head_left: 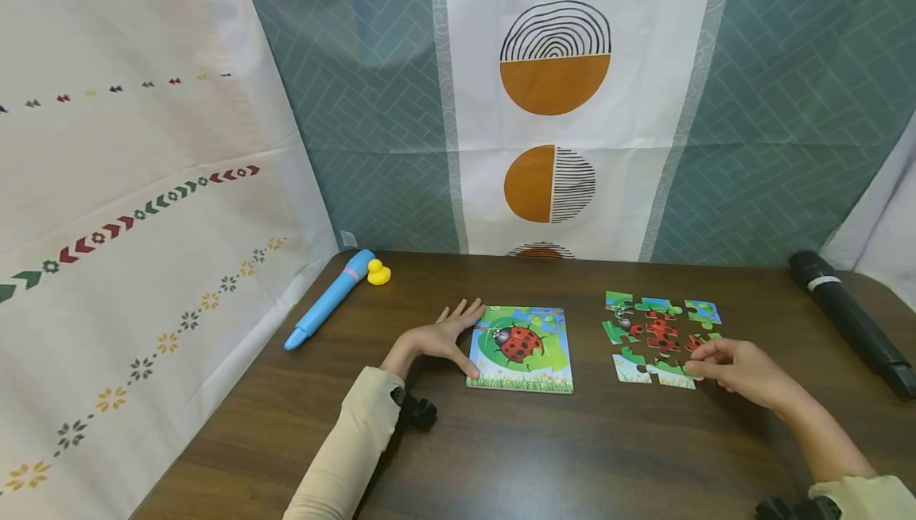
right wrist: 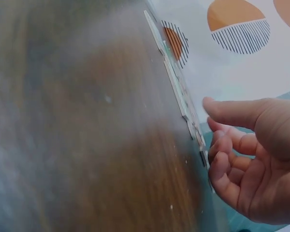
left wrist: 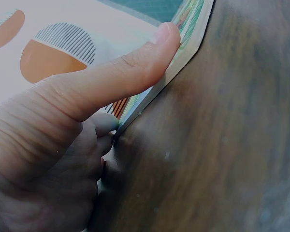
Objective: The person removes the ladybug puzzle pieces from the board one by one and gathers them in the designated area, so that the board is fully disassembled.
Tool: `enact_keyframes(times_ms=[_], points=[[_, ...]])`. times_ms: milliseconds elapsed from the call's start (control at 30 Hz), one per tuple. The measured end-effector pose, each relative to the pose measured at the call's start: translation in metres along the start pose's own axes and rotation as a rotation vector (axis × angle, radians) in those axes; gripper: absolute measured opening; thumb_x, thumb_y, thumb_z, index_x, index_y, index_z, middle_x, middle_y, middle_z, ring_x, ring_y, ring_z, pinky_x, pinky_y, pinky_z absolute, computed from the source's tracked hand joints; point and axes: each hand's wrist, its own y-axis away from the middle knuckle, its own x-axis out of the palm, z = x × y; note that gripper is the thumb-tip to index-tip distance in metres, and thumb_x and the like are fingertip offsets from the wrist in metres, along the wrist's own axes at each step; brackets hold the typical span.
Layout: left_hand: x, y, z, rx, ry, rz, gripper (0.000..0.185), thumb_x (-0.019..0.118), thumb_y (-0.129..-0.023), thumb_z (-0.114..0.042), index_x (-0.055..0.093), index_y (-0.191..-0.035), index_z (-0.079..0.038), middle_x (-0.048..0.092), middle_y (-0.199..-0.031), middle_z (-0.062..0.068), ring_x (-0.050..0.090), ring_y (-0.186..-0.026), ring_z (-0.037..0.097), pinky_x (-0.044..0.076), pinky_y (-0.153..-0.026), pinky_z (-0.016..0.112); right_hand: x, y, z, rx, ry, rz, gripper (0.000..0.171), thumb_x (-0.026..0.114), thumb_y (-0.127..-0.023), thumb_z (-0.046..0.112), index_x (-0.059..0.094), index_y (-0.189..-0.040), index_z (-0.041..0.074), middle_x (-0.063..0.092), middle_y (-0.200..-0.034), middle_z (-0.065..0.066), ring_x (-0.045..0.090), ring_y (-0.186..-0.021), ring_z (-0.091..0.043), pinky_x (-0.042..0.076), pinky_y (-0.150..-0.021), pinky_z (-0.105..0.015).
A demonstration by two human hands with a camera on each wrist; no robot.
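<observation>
A square ladybug picture board (head_left: 529,349) lies flat on the table. My left hand (head_left: 444,339) rests at its left side with fingers spread, the thumb (left wrist: 150,60) lying straight over the edge. To the right lie several ladybug jigsaw pieces (head_left: 633,367), set out in loose rows with small gaps. My right hand (head_left: 740,369) is at the lower right of these pieces, fingers loosely bent and covering part of that corner. In the right wrist view a gap shows between thumb (right wrist: 232,111) and forefinger, with no piece pinched there; the fingertips are close by the pieces' edge.
A blue toy microphone (head_left: 329,301) and a yellow rubber duck (head_left: 378,272) are at the back left of the wooden table (head_left: 572,456). Along the right side lies a black microphone (head_left: 851,321). Patterned cloth (head_left: 358,106) hangs behind the table.
</observation>
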Motion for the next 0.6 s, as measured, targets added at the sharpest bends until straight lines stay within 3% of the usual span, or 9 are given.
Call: enact_keyframes(times_ms=[233,433,600], points=[[-0.001,0.000,0.002,0.003,0.000,-0.015,0.130,0.077,-0.068,-0.065,0.001,-0.158,-0.010,-0.013,-0.166,0.008,-0.020,-0.151,0.033,-0.013,-0.119,0.060,0.020,-0.006,0.039,-0.130,-0.035,-0.039,0.034,0.065,-0.094,0.027,0.065,-0.114,0.000,0.063,-0.095,-0.007,0.053,-0.077,-0.008,0.045,-0.061,-0.026],[-0.001,0.003,0.002,0.014,0.006,-0.019,0.132,0.077,-0.067,-0.067,0.002,-0.158,-0.008,-0.013,-0.166,0.010,-0.019,-0.151,0.035,-0.013,-0.119,0.062,0.062,-0.027,0.089,-0.273,-0.077,0.039,0.040,0.069,-0.091,0.022,0.063,-0.123,-0.001,0.060,-0.095,-0.008,0.052,-0.077,-0.013,0.042,-0.060,-0.026],[0.002,-0.001,0.000,0.027,0.012,-0.016,0.131,0.077,-0.067,-0.067,0.002,-0.158,-0.008,-0.013,-0.165,0.010,-0.019,-0.151,0.035,-0.013,-0.119,0.062,0.090,-0.042,0.113,-0.315,-0.113,0.126,0.049,0.070,-0.090,0.017,0.057,-0.132,-0.004,0.057,-0.096,-0.012,0.046,-0.071,-0.016,0.037,-0.061,-0.029]])
